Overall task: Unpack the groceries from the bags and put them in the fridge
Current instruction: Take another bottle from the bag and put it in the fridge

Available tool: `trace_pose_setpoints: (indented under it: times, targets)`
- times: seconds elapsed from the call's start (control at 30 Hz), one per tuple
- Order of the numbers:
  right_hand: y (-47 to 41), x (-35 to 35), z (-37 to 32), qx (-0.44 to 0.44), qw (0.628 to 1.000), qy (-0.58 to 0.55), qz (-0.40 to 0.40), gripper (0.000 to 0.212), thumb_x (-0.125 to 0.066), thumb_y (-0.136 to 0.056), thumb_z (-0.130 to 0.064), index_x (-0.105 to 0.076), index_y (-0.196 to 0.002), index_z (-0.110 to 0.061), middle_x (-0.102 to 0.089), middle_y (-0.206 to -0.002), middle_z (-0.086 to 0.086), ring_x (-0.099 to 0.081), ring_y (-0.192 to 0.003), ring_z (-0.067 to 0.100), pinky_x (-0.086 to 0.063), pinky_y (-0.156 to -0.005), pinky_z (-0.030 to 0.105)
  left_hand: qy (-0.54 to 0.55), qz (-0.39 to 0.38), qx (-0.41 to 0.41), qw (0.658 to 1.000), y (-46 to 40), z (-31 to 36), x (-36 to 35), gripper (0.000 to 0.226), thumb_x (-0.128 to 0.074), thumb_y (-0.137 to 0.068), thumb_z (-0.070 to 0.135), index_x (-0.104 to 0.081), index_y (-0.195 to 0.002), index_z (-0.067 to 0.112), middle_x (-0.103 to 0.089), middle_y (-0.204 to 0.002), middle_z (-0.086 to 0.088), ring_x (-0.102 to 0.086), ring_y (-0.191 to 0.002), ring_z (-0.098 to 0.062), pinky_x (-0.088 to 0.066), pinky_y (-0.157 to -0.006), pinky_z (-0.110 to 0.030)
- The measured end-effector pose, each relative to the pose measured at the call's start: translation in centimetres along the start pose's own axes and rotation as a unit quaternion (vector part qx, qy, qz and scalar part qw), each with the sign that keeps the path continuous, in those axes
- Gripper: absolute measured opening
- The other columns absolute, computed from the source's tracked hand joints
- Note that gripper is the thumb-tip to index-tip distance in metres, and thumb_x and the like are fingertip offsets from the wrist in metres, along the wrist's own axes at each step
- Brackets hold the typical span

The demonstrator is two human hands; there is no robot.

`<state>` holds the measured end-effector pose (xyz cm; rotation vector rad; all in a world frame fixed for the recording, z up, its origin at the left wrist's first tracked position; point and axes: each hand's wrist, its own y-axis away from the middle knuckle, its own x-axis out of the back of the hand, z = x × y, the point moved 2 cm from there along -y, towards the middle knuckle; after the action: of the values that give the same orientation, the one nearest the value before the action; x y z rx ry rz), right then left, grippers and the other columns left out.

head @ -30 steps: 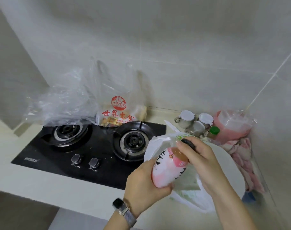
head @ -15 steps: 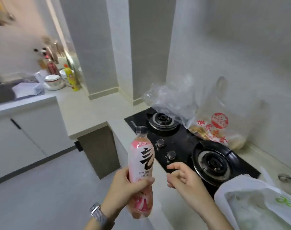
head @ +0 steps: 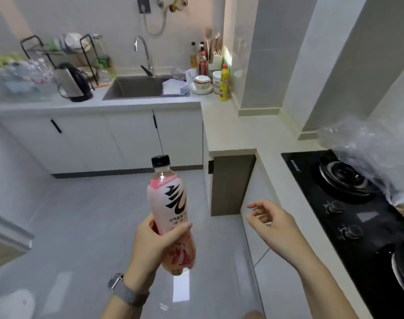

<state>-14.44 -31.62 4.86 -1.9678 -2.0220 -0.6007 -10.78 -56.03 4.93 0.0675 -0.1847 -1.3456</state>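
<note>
View swung from stove to room; left hand [head: 155, 246] grip clamped on bottle [head: 168, 212], upright, 6 o'clock. Right hand [head: 271, 224] released, fingers apart. Fridge carry likely underway.

1. There is only one view, from a camera on the person's head.
2. It looks forward and down across the kitchen floor [head: 86, 215], toward the far sink [head: 136, 87].
3. The counter [head: 233, 132] runs along the right edge, close by.

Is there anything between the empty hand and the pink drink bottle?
No. In the head view, only bare grey floor shows between the right hand and the pink bottle, which the left hand holds upright.
</note>
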Motion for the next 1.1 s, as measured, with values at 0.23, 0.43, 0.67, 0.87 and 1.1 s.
trace_pose_setpoints:
  times: [0.23,0.43,0.67,0.87,1.1]
  targets:
    - [-1.4,-8.3,-6.6,0.121,0.975,0.057,-0.179,0.015,-0.063,-0.089,-0.021,-0.062,-0.1,-0.031,-0.065,-0.092,-0.009,-0.061,-0.078,0.006,-0.048,-0.063,0.01,0.011,0.15,0.004,0.989,4.7,-1.4,6.5,0.048,-0.084,-0.046,0.031,-0.068,-0.085,0.009,-0.075,-0.074,-0.002,-0.071,-0.067,-0.016,-0.054,-0.056,-0.023]
    - [-1.8,-14.3,-10.9,0.225,0.912,0.089,-0.331,0.011,-0.062,-0.09,-0.025,-0.063,-0.098,-0.033,-0.066,-0.092,-0.012,-0.059,-0.078,0.003,-0.05,-0.063,0.013,0.054,0.328,-0.001,0.943,9.5,-1.9,8.9,0.06,-0.082,-0.04,0.043,-0.066,-0.086,0.009,-0.075,-0.077,-0.005,-0.072,-0.07,-0.02,-0.058,-0.062,-0.032]
    - [1.4,-20.8,-14.5,0.338,0.8,0.107,-0.484,0.011,-0.063,-0.089,-0.027,-0.062,-0.097,-0.034,-0.064,-0.093,-0.016,-0.059,-0.075,0.001,-0.049,-0.062,0.016,0.077,0.524,0.023,0.848,17.2,-2.1,10.3,0.058,-0.081,-0.037,0.043,-0.065,-0.081,0.009,-0.074,-0.071,-0.006,-0.071,-0.065,-0.023,-0.053,-0.057,-0.031]
    - [8.0,-24.9,-18.3,0.427,0.68,0.112,-0.585,0.015,-0.06,-0.091,-0.029,-0.06,-0.105,-0.033,-0.062,-0.099,-0.021,-0.06,-0.083,0.001,-0.053,-0.072,0.02,0.016,0.654,0.033,0.756,24.9,-1.4,12.5,0.055,-0.081,-0.036,0.045,-0.066,-0.079,0.014,-0.074,-0.072,0.002,-0.071,-0.064,-0.014,-0.056,-0.058,-0.03]
    - [17.7,-28.8,-23.8,0.424,0.573,-0.004,-0.702,0.023,-0.059,-0.092,-0.032,-0.057,-0.115,-0.036,-0.065,-0.099,-0.009,-0.065,-0.081,0.009,-0.054,-0.074,0.022,-0.066,0.726,0.034,0.684,31.3,0.6,17.7,0.05,-0.084,-0.038,0.044,-0.065,-0.076,0.018,-0.074,-0.071,0.005,-0.07,-0.067,-0.013,-0.057,-0.062,-0.031]
